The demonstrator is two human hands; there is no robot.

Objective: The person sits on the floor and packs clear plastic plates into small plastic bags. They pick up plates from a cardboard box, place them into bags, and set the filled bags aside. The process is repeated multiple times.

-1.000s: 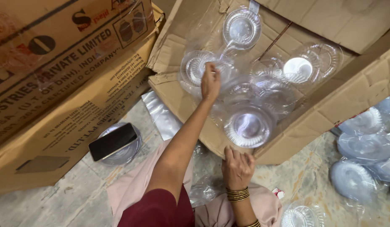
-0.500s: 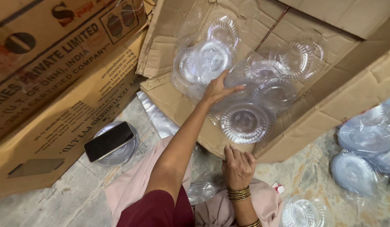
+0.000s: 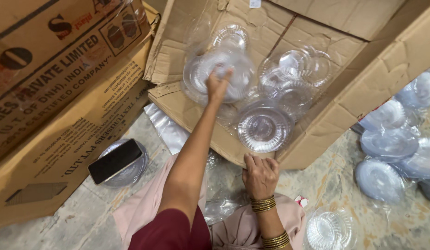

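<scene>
Cardboard box (image 3: 312, 115), tipped open, holds clear plastic lids. Far inside it, the left hand (image 3: 218, 84) curls its fingers around a bagged lid stack (image 3: 217, 74). Right hand (image 3: 260, 175) rests nearer, fingers hooked over the box's near flap. Left, a phone (image 3: 115, 160) lies on a lid.

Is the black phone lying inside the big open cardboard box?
No, the flat black phone lies on a clear round plastic lid on the floor, left of the open cardboard box.
</scene>
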